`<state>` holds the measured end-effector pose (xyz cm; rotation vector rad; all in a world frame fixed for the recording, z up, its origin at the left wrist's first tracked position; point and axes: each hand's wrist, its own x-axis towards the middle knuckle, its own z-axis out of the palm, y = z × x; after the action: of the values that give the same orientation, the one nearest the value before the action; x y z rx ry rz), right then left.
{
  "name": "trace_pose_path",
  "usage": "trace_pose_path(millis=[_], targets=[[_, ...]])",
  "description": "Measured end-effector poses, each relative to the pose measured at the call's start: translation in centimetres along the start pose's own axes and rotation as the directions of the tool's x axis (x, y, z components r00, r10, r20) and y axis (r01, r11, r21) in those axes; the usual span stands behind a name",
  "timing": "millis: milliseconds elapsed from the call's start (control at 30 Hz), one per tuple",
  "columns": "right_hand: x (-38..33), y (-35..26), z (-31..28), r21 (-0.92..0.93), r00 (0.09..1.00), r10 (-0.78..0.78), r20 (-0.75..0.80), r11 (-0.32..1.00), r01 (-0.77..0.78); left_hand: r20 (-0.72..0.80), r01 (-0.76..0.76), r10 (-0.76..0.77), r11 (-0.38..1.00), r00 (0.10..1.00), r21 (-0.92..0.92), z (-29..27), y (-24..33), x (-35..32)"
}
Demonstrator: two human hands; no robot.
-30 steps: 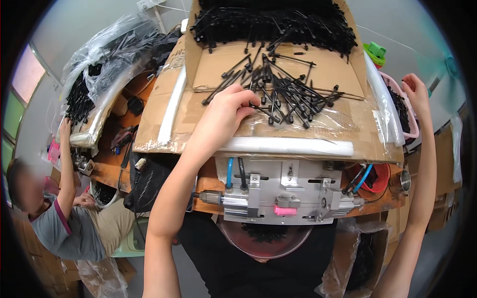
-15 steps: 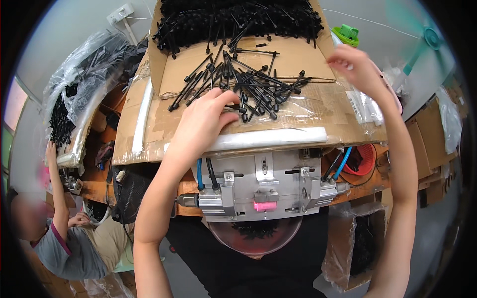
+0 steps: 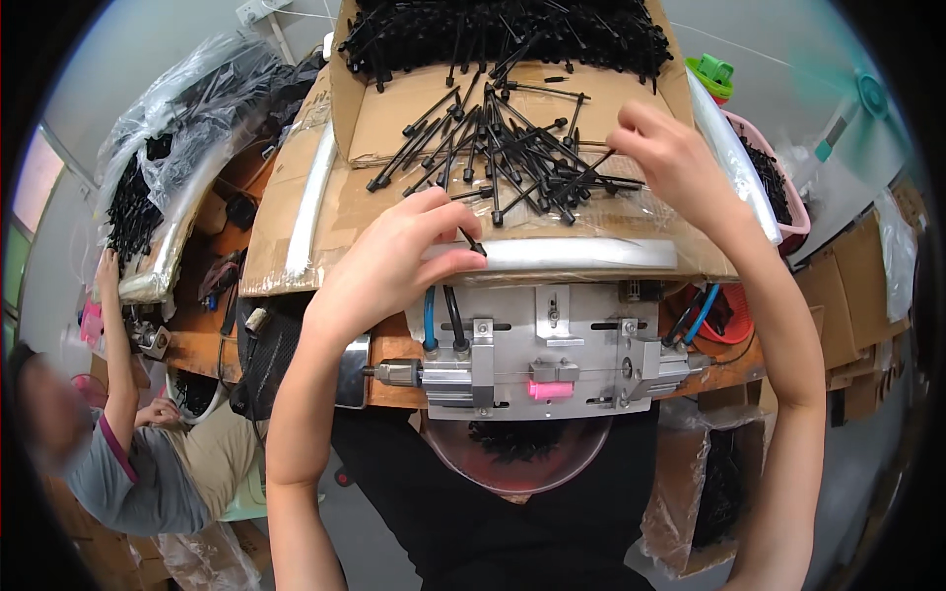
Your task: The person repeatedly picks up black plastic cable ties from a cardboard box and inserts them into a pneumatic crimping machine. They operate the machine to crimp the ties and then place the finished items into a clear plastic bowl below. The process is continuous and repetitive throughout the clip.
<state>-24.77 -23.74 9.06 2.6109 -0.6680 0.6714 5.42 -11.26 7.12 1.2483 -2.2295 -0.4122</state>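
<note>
A loose heap of thin black rods point(image 3: 522, 163), each with a thicker knobbed end, lies on the cardboard. At the heap's near left edge, my left hand point(image 3: 394, 254) is closed on one black rod, its knobbed end showing by the thumb. My right hand point(image 3: 675, 163), over the heap's right side, pinches the end of another black rod point(image 3: 589, 173) that slants down into the pile. Below the cardboard stands a metal fixture point(image 3: 591, 345) with a cylinder on each side and a pink block point(image 3: 551, 390) at its front middle.
A cardboard box point(image 3: 419, 108) packed with black rods is at the back. Under the fixture sits a clear bowl point(image 3: 453, 458) with black pieces. Pink point(image 3: 796, 187) and red baskets point(image 3: 737, 315) stand at right. A co-worker point(image 3: 138, 483) sits at left beside a plastic-covered pile point(image 3: 187, 108).
My right hand has come left and down onto the heap and taken a rod's end. My left hand has drawn a rod toward me, off the heap. The view has shifted slightly.
</note>
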Motion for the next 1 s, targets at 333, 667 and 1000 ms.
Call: trace_pose_path(millis=[333, 667, 1000], targets=[[-0.3, 1.1, -3.7, -0.335, 0.978, 0.007, -0.209, 0.939, -0.079, -0.137, 0.011, 0.009, 0.990, 0.991, 0.139, 1.2, 0.6, -1.7], [-5.1, -4.6, -5.2, 0.450, 0.830, 0.509, -0.227, 0.811, -0.374, -0.491, -0.030, 0.027, 1.000, 0.871, 0.001, 1.7, 1.5, -4.6], [-13.1, -11.6, -6.9, 0.974, 0.527, 0.848, -0.063, 0.166, -0.151, -0.204, 0.144, -0.137, 0.989, 0.969, 0.023, 14.4, 12.3, -12.1]])
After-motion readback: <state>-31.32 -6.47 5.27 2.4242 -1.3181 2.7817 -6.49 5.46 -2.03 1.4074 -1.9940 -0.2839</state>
